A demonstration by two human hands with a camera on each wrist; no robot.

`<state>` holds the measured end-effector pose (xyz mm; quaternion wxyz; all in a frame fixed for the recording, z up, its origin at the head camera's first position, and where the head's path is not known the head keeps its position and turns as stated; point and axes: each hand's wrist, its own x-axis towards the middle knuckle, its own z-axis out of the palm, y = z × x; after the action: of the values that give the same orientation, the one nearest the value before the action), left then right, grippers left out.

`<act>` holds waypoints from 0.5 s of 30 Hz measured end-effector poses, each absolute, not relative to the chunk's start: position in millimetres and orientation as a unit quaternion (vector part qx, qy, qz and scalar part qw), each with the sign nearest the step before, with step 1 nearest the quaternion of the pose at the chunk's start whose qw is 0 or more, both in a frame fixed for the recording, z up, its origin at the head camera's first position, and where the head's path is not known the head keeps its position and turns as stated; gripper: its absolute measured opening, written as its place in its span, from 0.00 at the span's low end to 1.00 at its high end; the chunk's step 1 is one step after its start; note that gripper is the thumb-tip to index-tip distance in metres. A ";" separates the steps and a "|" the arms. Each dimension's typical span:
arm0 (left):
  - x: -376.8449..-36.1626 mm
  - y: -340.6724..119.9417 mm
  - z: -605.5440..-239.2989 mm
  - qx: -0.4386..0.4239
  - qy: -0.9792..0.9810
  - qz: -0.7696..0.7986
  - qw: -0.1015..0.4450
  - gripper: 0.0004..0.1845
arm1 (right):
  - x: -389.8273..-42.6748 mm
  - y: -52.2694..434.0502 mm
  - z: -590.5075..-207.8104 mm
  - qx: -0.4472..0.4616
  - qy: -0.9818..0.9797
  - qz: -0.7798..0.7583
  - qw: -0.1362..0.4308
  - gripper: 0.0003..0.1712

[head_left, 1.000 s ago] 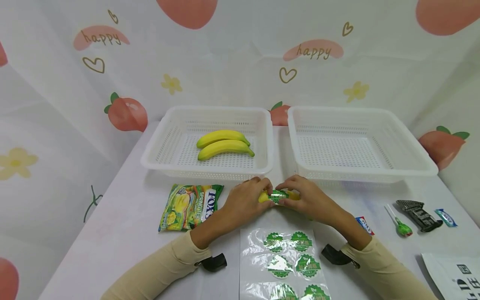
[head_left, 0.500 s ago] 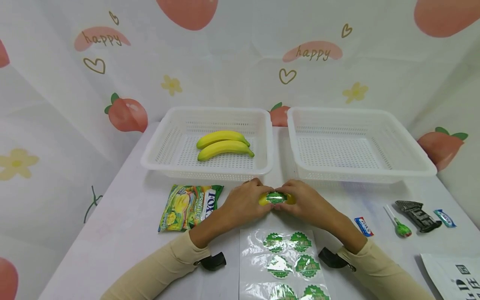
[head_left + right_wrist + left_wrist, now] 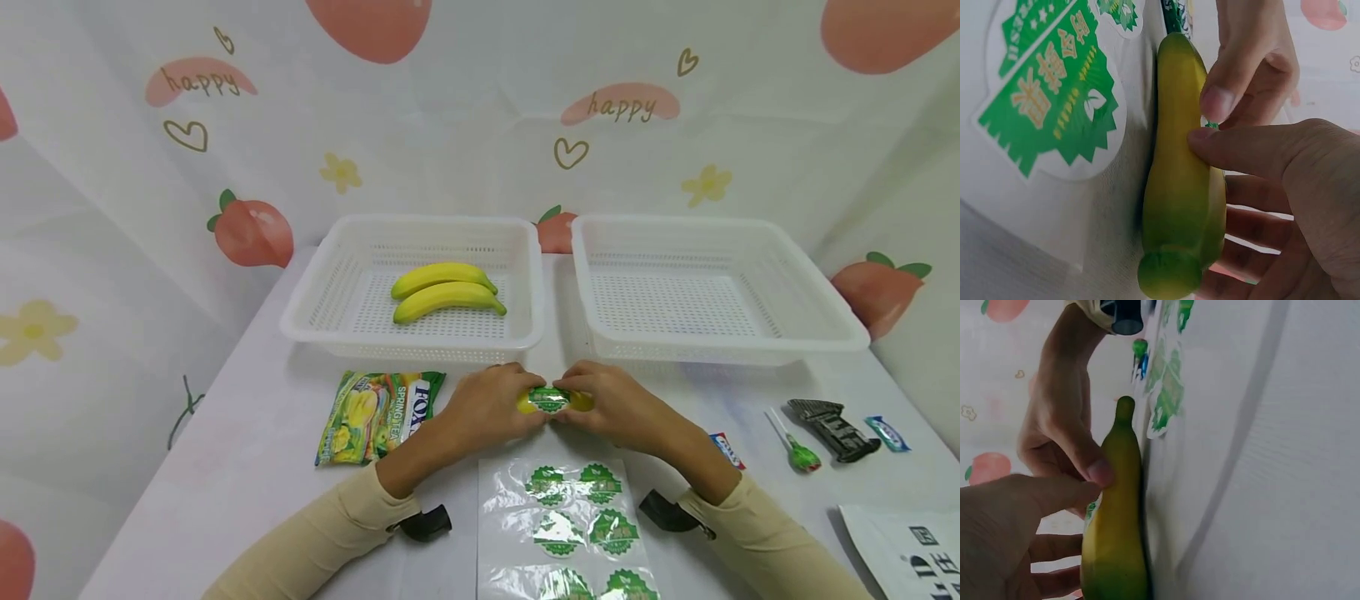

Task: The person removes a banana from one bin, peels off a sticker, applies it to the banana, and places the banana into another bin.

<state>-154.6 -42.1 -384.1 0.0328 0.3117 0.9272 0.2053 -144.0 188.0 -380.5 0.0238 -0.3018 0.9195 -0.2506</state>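
Observation:
A yellow-green banana (image 3: 579, 402) lies on the table in front of the two baskets, with a green sticker (image 3: 548, 399) on its middle. My left hand (image 3: 517, 393) grips its left end and my right hand (image 3: 581, 392) grips its right end, thumbs by the sticker. In the left wrist view the banana (image 3: 1116, 531) lies against the tablecloth, with my left thumb (image 3: 1054, 490) on its side. The right wrist view shows the banana (image 3: 1179, 187) under my right hand's fingers (image 3: 1241, 147). A clear sheet of green stickers (image 3: 570, 525) lies just in front of my hands.
Behind my hands stand a white basket (image 3: 337, 283) with two bananas (image 3: 446, 292) and a second white basket (image 3: 795, 283). A candy packet (image 3: 375, 414) lies to the left. To the right are a lollipop (image 3: 797, 446), a black clip (image 3: 832, 427) and small wrappers (image 3: 887, 433).
Both hands stay on the banana at the same spot. Their fingers have drawn slightly closer around the sticker, and the banana has shifted a little to the left.

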 end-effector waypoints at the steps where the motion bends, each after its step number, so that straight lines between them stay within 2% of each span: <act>1: -154.2 -42.0 -384.9 0.315 0.926 0.204 0.030 0.22 | -143.9 188.3 -380.2 -0.302 0.919 -0.250 0.025 0.21; 7: -152.6 -42.5 -387.7 0.317 0.924 0.211 0.020 0.21 | -145.0 189.4 -380.6 -0.310 0.916 -0.253 0.023 0.19; 15: -150.5 -39.9 -385.7 0.328 0.929 0.174 -0.002 0.22 | -141.8 185.0 -380.0 -0.306 0.919 -0.247 0.014 0.20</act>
<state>-150.5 -39.9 -385.7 -0.0019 0.3280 0.9286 0.1737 -141.8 185.0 -380.0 0.0143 -0.3062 0.9193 -0.2470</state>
